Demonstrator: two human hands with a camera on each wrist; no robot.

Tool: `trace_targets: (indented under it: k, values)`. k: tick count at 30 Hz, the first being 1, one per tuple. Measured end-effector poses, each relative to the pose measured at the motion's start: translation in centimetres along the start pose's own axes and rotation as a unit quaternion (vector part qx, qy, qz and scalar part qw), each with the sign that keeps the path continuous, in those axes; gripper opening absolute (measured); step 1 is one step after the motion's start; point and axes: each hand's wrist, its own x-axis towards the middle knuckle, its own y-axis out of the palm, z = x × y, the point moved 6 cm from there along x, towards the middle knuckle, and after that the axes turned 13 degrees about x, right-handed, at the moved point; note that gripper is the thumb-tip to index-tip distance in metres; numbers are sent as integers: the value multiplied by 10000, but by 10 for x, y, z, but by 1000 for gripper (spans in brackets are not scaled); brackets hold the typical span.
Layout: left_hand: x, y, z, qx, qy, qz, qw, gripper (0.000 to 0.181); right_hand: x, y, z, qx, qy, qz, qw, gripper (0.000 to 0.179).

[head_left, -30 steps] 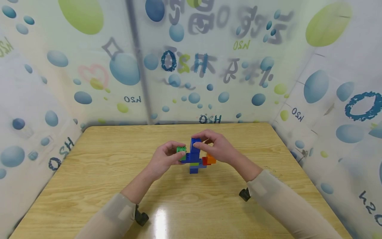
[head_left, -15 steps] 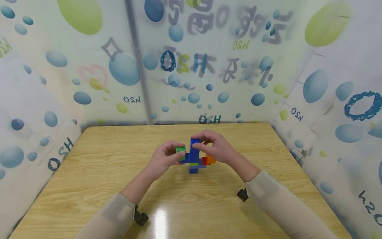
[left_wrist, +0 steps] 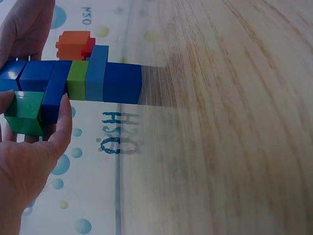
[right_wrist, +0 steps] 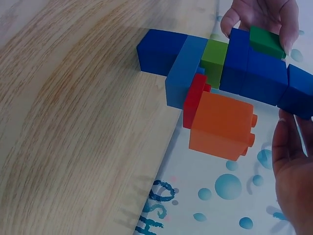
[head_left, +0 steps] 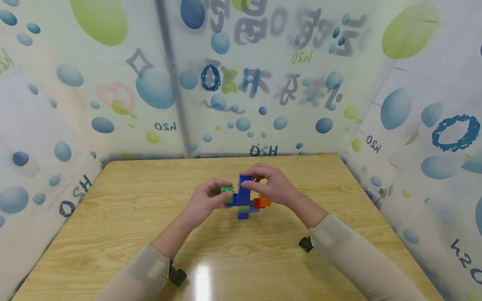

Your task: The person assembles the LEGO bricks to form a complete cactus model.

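Observation:
A tower of toy building bricks stands upright on the table between both hands. My left hand [head_left: 203, 204] pinches the green brick [left_wrist: 30, 103], which sits on the blue brick [left_wrist: 56, 93] jutting out to the left. My right hand [head_left: 278, 189] holds the top blue brick [right_wrist: 299, 92] between thumb and fingers. A thin slanted seam shows under that top brick in the right wrist view. Lower down are a lime brick [right_wrist: 215, 58], a light blue brick [right_wrist: 182, 73] and a dark blue bottom brick [left_wrist: 122, 83]. On the right side, a red brick [right_wrist: 194, 102] carries an orange brick [right_wrist: 221, 121].
The wooden table [head_left: 132, 200] reaches back to a patterned curtain [head_left: 211, 138] with bubbles and lettering. More curtain hangs along the left and right sides. A small black wrist device [head_left: 177, 276] sits by the left sleeve, another black device [head_left: 306, 244] by the right.

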Motion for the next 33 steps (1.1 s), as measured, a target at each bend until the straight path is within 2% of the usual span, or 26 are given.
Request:
trace_targets:
  k: [6,15,33]
  values:
    - [0,0,1,50,1,-9,10000,35,1,1,1,-96,72,67,9999,31]
    - [1,0,3,42,-29,11,10000,39,1,3,-7,366,691,57,9969,32]
    - [2,-1,5,96,-127,-63,9999,34,1,5,-8,449,727,29,9963,28]
